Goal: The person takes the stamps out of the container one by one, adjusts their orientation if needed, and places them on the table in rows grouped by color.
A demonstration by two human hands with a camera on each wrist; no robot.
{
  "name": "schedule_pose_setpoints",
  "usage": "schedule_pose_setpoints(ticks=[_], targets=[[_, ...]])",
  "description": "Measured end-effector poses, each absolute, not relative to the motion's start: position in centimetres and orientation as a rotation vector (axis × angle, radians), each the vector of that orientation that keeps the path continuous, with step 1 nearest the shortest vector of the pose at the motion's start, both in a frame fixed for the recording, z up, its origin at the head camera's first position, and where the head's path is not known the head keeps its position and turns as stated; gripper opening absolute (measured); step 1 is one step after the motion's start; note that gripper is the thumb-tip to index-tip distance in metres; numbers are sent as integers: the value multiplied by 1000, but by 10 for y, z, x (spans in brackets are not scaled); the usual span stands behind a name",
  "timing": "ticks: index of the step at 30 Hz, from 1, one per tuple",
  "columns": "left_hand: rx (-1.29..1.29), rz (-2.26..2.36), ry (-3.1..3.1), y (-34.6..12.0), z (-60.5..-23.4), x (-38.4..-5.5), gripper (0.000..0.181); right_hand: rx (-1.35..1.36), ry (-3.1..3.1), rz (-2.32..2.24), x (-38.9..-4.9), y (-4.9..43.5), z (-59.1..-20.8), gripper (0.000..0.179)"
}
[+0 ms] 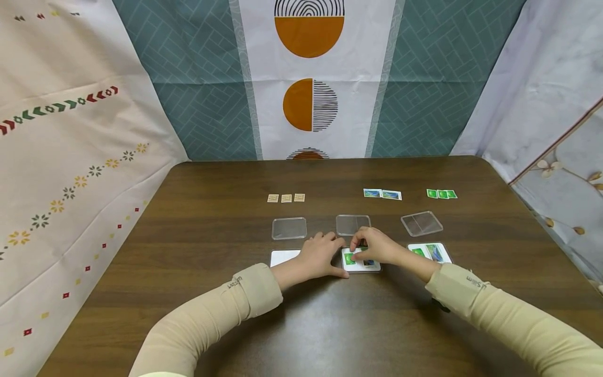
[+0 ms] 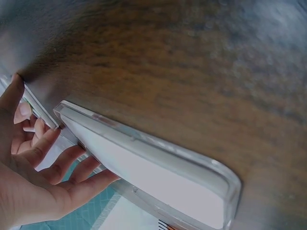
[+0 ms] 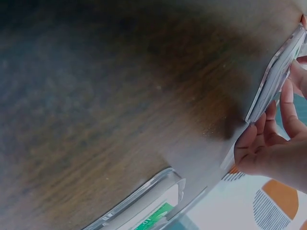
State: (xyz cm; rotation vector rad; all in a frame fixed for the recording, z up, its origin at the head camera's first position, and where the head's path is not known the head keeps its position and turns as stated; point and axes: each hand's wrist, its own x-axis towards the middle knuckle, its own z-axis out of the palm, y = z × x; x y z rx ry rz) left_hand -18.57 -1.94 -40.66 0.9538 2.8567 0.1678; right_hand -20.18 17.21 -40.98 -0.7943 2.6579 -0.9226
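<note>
A clear case (image 1: 361, 268) with a white insert lies on the table between both hands. On it sit a green stamp (image 1: 349, 259) at the left and a darker blue stamp (image 1: 369, 263) at the right, partly covered. My right hand (image 1: 379, 247) reaches over this case, its curled index finger and thumb at the green stamp. My left hand (image 1: 321, 256) spreads across the case's left side, thumb by the near corner and index finger by the far one. Its other fingers lie over the corner of the left-hand case (image 2: 148, 167), which has a plain white insert.
To the right lies another case (image 1: 427, 247) bearing green and blue stamps. Three clear lids (image 1: 289, 229) form a row behind. Farther back are three tan stamps (image 1: 286, 198), two blue stamps (image 1: 382, 194) and three green stamps (image 1: 442, 194). Fabric hangs behind the brown table (image 1: 212, 209).
</note>
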Motion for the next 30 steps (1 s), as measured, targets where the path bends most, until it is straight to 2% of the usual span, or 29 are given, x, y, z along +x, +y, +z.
schedule_pose_setpoints(ticks=[16, 30], targets=[[938, 176, 2856, -18, -405, -186, 73, -842, 2561, -829, -210, 170, -403, 10], [937, 206, 2851, -18, -404, -186, 73, -846, 2606, -854, -207, 171, -401, 17]])
